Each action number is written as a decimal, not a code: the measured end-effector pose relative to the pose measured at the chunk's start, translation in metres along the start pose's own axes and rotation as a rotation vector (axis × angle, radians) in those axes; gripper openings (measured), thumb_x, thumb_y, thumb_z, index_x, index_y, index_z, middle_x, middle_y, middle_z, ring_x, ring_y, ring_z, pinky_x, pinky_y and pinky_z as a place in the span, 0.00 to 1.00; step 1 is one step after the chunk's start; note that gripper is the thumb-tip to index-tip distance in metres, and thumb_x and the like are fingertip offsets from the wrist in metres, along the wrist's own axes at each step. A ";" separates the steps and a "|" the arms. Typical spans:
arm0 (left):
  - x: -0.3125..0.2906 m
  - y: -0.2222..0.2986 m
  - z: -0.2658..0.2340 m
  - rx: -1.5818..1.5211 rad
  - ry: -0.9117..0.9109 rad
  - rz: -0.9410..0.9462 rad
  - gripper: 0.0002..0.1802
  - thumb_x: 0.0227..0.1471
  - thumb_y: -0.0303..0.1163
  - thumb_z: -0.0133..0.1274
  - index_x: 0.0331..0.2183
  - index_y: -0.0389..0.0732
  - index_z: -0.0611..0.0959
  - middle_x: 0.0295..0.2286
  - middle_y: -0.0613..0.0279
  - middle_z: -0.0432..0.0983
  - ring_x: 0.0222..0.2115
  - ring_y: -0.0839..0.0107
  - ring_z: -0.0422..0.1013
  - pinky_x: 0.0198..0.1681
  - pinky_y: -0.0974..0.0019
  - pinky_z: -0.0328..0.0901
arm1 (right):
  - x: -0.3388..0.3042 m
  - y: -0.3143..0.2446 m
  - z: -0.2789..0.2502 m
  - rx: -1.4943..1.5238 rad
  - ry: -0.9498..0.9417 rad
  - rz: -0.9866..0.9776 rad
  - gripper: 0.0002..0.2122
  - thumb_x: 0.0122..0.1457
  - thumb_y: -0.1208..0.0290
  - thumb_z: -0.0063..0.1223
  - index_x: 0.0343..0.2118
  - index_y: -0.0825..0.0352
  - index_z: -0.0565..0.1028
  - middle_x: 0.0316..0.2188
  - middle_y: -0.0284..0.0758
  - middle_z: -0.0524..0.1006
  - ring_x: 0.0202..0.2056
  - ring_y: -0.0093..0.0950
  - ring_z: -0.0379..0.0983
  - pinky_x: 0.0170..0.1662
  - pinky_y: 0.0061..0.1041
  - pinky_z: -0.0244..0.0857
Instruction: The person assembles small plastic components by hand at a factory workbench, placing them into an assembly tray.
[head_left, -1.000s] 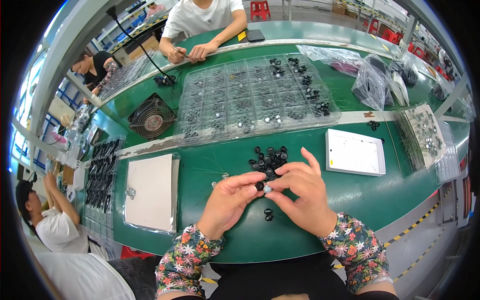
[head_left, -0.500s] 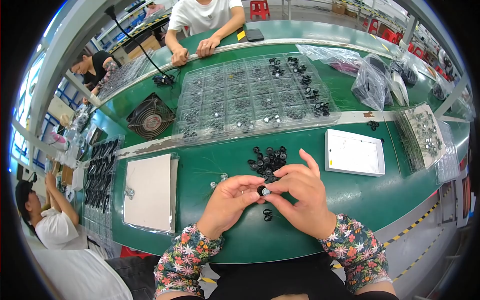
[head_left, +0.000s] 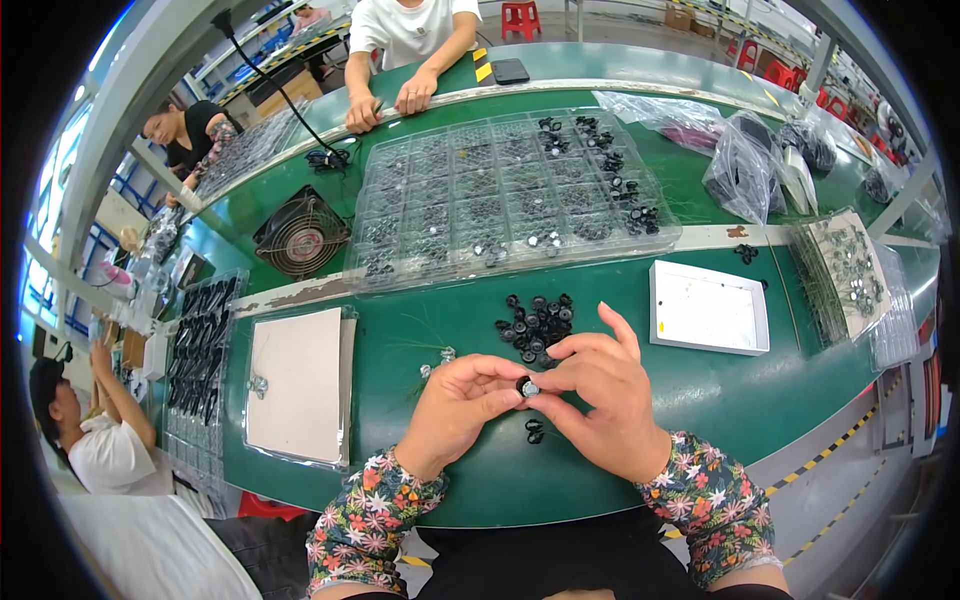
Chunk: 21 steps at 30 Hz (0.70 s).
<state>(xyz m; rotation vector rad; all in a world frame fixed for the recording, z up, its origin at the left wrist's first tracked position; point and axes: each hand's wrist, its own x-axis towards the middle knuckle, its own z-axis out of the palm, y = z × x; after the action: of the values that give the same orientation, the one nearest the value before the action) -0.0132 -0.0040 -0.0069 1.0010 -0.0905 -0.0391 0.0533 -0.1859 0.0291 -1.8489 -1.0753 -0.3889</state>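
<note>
Fingertips of my left hand [head_left: 450, 412] and my right hand [head_left: 608, 405] meet over the green bench. Between them they pinch a small round black part [head_left: 522, 384] against a silver metallic piece [head_left: 532, 388]; how the two fit together is too small to tell. Just beyond lies a heap of black round parts [head_left: 535, 322]. A few more black parts [head_left: 535, 431] rest nearer me, below the fingertips. Beside my left hand are small silver pieces [head_left: 447, 354] with thin wires trailing from them.
Beyond the heap stands a clear compartment tray [head_left: 480, 260] partly filled with black parts. A white shallow box [head_left: 710, 342] lies right, a bagged cardboard sheet [head_left: 300, 390] left. A small fan [head_left: 300, 235] sits behind it. Across the bench, a co-worker's hands [head_left: 415, 92] rest at the ledge.
My hands stay nearly in place, with the pinched parts shifted and turned slightly. The co-worker across the bench has moved their hands a little.
</note>
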 end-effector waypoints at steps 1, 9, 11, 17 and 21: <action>0.000 0.000 0.000 0.003 -0.004 0.005 0.13 0.51 0.16 0.52 0.41 0.32 0.77 0.38 0.56 0.76 0.38 0.70 0.74 0.45 0.67 0.70 | 0.000 0.000 0.000 0.000 0.001 0.000 0.09 0.40 0.74 0.66 0.27 0.61 0.77 0.24 0.28 0.75 0.38 0.28 0.73 0.58 0.48 0.50; -0.001 0.000 -0.003 0.025 -0.033 -0.004 0.13 0.50 0.16 0.52 0.40 0.32 0.78 0.40 0.54 0.76 0.39 0.69 0.74 0.45 0.68 0.70 | -0.001 0.000 0.000 0.004 -0.006 -0.005 0.10 0.40 0.75 0.66 0.27 0.61 0.77 0.24 0.29 0.75 0.38 0.28 0.73 0.59 0.47 0.50; -0.002 0.001 -0.001 0.032 -0.036 -0.002 0.12 0.50 0.15 0.52 0.40 0.32 0.78 0.40 0.53 0.75 0.40 0.69 0.74 0.45 0.68 0.70 | -0.001 -0.001 0.000 0.010 -0.005 -0.007 0.10 0.40 0.76 0.66 0.27 0.62 0.77 0.24 0.30 0.75 0.38 0.28 0.73 0.58 0.47 0.51; -0.004 0.003 0.002 0.102 -0.004 0.020 0.12 0.50 0.14 0.52 0.39 0.32 0.81 0.42 0.51 0.75 0.41 0.68 0.73 0.48 0.69 0.69 | -0.001 -0.002 0.001 0.024 0.010 0.002 0.09 0.38 0.75 0.67 0.25 0.62 0.77 0.24 0.28 0.76 0.38 0.28 0.75 0.59 0.48 0.51; -0.003 0.006 0.004 0.096 -0.016 0.030 0.12 0.49 0.14 0.52 0.39 0.32 0.81 0.43 0.51 0.75 0.41 0.67 0.74 0.47 0.68 0.70 | -0.001 -0.002 0.001 0.011 0.003 -0.024 0.10 0.38 0.75 0.68 0.25 0.62 0.77 0.24 0.29 0.76 0.38 0.28 0.75 0.59 0.48 0.51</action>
<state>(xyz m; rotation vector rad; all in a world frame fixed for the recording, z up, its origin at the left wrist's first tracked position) -0.0169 -0.0044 -0.0002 1.0952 -0.1229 -0.0159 0.0506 -0.1856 0.0294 -1.8264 -1.0959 -0.3988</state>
